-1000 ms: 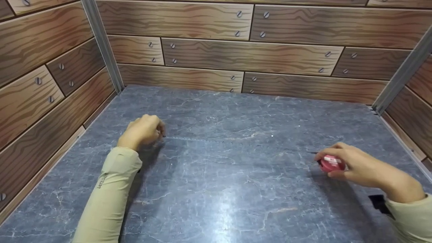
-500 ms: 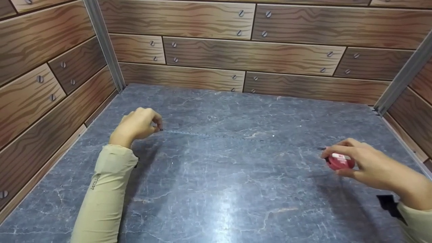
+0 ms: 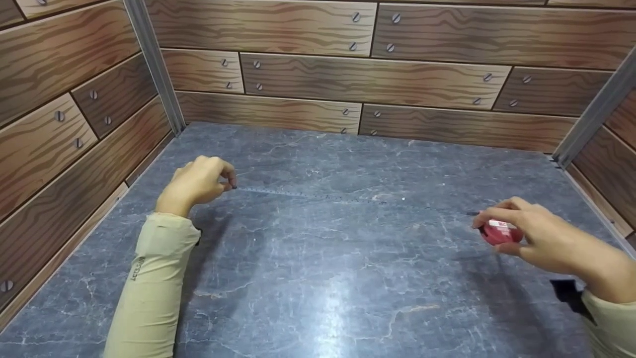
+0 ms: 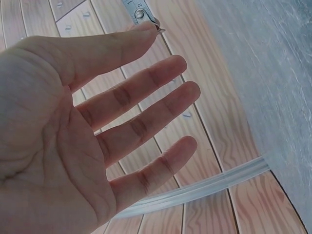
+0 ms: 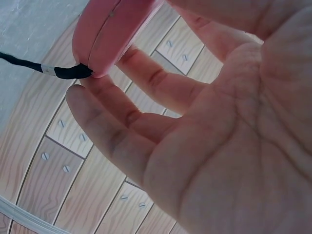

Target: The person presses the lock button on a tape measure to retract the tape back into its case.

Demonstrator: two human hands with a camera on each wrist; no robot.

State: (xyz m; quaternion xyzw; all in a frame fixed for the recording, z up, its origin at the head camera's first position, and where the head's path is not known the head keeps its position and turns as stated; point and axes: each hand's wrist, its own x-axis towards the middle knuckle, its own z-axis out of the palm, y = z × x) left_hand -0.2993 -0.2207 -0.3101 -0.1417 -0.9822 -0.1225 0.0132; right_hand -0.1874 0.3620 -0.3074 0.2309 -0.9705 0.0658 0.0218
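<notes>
My right hand (image 3: 554, 241) grips the red case of a tape measure (image 3: 503, 232), fingers over its top and thumb under it. From the case a thin pale blade (image 3: 298, 194) runs across to the left, stretched nearly straight above the table. At its far end my left hand (image 3: 194, 181) pinches the metal tip. In the left wrist view the thumb presses on the riveted end tab (image 4: 140, 14), while the other visible fingers are spread; the index finger is hidden behind the thumb. A black wrist strap (image 5: 46, 68) hangs from the pinkish-looking case in the right wrist view.
The dark blue-grey marbled tabletop (image 3: 318, 268) lies below both hands. Walls with a wood-plank print (image 3: 298, 74) enclose it at the back and both sides, with grey metal posts (image 3: 159, 79) in the corners. A small white speck (image 3: 403, 199) shows on the tabletop.
My left hand has shifted up and to the left in the view, my right hand slightly right and up. The hands are farther apart, with more blade between them.
</notes>
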